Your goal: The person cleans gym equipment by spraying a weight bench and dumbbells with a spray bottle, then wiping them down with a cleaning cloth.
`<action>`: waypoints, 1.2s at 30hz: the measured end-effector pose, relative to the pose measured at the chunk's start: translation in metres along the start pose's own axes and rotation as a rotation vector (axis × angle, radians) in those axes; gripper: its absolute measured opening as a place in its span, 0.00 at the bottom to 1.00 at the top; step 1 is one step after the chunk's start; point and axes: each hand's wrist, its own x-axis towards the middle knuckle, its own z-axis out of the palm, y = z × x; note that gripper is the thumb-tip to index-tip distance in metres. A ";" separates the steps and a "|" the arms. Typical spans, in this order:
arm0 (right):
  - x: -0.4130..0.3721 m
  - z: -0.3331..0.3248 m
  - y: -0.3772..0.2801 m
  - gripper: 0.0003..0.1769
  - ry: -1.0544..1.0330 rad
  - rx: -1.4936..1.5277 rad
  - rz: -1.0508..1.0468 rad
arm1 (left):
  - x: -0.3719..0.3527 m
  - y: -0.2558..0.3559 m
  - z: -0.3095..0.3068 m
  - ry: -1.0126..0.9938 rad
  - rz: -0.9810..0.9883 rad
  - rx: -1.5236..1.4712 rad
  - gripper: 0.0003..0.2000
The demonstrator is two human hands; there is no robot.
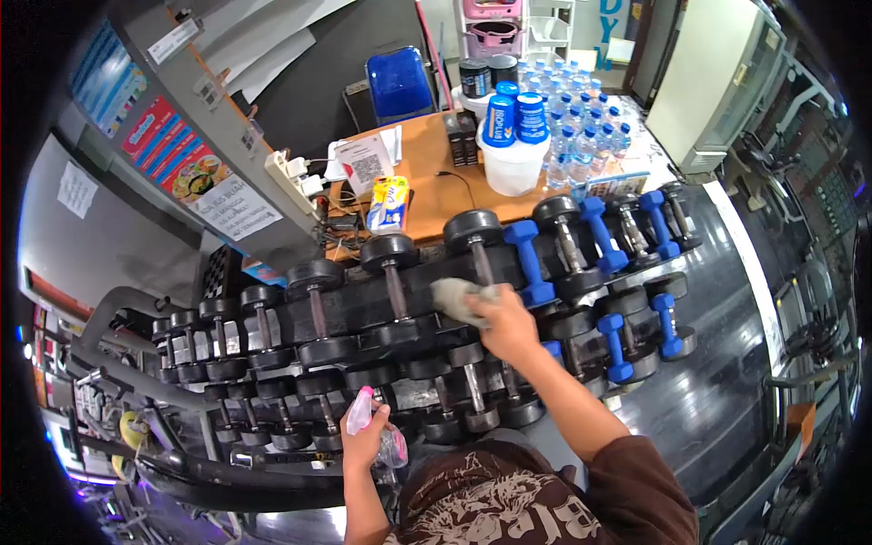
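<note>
A greyish cloth point(457, 302) is bunched in my right hand point(505, 323), over a black dumbbell point(480, 245) on the rack's upper tier; the hand covers the dumbbell's lower end. Low in the view, my left hand point(362, 438) is wrapped round a clear spray bottle with a pink top point(392, 447), in front of the lower tier. Left of the cloth lies another black dumbbell point(396, 289) with a metal handle. A blue dumbbell point(530, 263) rests just right of my right hand.
Two tiers of dumbbells run across the rack point(354, 304). Behind it, a wooden desk point(422, 150) bears a white tub point(512, 170), blue containers and several water bottles point(581, 145). A blue chair point(400, 84) stands behind the desk, a grey pillar point(218, 118) at the left.
</note>
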 end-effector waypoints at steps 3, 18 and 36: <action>-0.004 0.025 0.008 0.30 -0.048 -0.180 -0.170 | 0.000 0.021 0.009 -0.091 0.071 -0.080 0.08; 0.000 0.005 -0.013 0.28 0.169 -0.047 -0.039 | 0.010 0.025 -0.023 -0.048 0.121 -0.047 0.06; -0.062 0.029 0.140 0.30 0.019 0.262 0.439 | 0.103 0.111 0.108 -0.362 0.151 0.158 0.12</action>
